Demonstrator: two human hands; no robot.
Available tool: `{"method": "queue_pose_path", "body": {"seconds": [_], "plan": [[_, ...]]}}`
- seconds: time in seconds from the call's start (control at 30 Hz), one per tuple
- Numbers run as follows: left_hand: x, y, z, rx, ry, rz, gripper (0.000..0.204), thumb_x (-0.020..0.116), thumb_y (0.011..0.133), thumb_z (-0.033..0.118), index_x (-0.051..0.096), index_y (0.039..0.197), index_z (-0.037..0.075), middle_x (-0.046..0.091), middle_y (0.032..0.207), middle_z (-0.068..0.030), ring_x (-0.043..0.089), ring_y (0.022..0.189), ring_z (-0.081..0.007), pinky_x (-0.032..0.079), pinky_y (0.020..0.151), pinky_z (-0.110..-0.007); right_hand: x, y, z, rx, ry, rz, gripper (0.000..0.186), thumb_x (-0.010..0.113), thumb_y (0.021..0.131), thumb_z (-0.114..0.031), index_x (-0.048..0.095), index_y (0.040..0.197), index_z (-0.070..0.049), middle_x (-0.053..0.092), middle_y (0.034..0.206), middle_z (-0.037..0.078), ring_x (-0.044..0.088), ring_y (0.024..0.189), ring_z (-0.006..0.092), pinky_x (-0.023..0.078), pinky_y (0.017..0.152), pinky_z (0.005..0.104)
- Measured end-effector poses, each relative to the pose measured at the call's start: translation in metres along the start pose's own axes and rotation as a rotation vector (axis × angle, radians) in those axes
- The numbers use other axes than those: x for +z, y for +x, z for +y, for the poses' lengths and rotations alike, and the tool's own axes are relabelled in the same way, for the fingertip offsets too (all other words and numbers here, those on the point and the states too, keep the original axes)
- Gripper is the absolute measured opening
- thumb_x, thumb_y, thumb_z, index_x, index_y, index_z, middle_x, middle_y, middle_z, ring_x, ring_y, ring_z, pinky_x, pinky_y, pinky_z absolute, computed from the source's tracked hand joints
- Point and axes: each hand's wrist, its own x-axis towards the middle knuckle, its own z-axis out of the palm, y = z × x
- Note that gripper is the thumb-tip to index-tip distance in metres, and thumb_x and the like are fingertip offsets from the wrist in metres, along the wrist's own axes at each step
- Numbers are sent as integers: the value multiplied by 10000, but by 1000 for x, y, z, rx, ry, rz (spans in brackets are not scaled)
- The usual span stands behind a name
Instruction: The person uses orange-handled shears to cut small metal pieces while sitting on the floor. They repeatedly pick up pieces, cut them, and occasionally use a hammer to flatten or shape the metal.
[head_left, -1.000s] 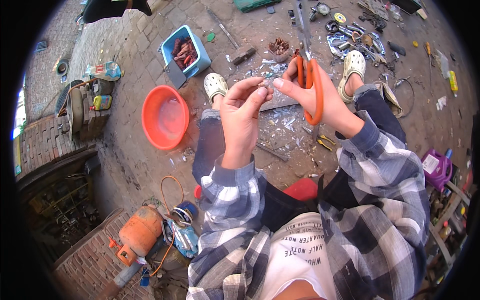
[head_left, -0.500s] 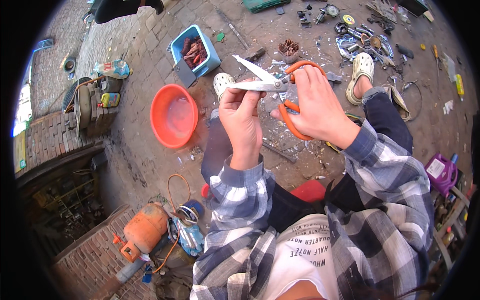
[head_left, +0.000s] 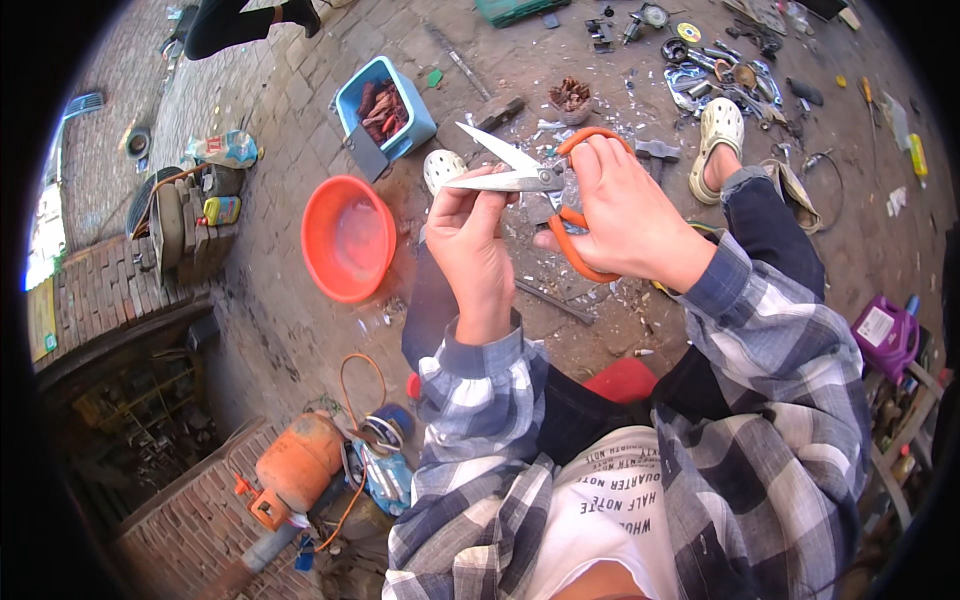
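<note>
- My right hand (head_left: 625, 215) grips the orange-handled scissors (head_left: 545, 180), its fingers wrapped over the far handle loop (head_left: 600, 134), its thumb by the near handle loop (head_left: 578, 258).
- The scissors lie raised between my hands, pointing left; the far blade (head_left: 498, 148) and the near blade (head_left: 478, 183) are spread in a V.
- My left hand (head_left: 476, 250) is drawn into a pinch, thumb and forefinger together at the near blade; whatever lies between them is hidden, so I cannot tell what I hold.
- For good control, I judge, the pinch should stay on the near side, with no fingertip in the gap between the blades.
- A closing stroke is best short and slow, with the material set toward the pivot, where leverage is greatest, and both wrists steady.
- Compared with one second ago: the scissors then point far, blades together or nearly so, clear of my left hand; now they are turned left, opened, and brought to the pinch.
- Compared with half a second ago: the blades' spread looks much the same, and both hands keep nearly the same pose.
- At far left, more of another person's dark-clad leg (head_left: 225, 27) now shows.
</note>
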Motion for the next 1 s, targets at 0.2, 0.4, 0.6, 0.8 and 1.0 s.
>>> {"method": "queue_pose_path", "body": {"seconds": [0.2, 0.4, 0.6, 0.8, 1.0], "plan": [[-4, -1, 1, -10, -49, -42, 174, 606, 825, -51, 606, 999, -36, 653, 969, -114, 630, 849, -162, 523, 758, -292, 6, -3, -1, 10, 71, -14, 703, 767, 676, -400, 437, 1067, 81, 503, 993, 220, 505, 980, 361, 410, 873, 419], [3, -1, -4, 12, -52, -4, 115, 605, 839, -52, 595, 948, -16, 645, 989, -113, 624, 878, -161, 515, 782, -284, 12, -3, -5, 26, 75, 40, 689, 773, 687, -375, 407, 1043, 87, 500, 959, 251, 512, 930, 389, 417, 829, 433], [0, 0, -8, 111, 30, 3, 119, 612, 840, -53, 579, 950, -22, 635, 1005, -121, 614, 912, -159, 505, 823, -283, 11, -6, -8, 83, 156, -50, 650, 747, 729, -348, 397, 1047, 98, 505, 958, 272, 515, 931, 413, 422, 820, 447], [10, -4, -7, 270, 111, 45, 107, 614, 846, -41, 576, 945, -26, 638, 988, -117, 617, 888, -150, 503, 797, -269, 11, -5, -12, 118, 148, -79, 633, 671, 788, -360, 422, 1087, 139, 554, 962, 297, 559, 932, 406, 459, 808, 432], [10, -3, -10, 324, 146, 40, 87, 611, 863, -8, 578, 941, -27, 646, 966, -106, 622, 832, -120, 502, 717, -235, 13, -5, -15, 160, 190, -109, 552, 628, 819, -342, 435, 1031, 130, 579, 890, 306, 593, 876, 422, 482, 752, 445]]}}
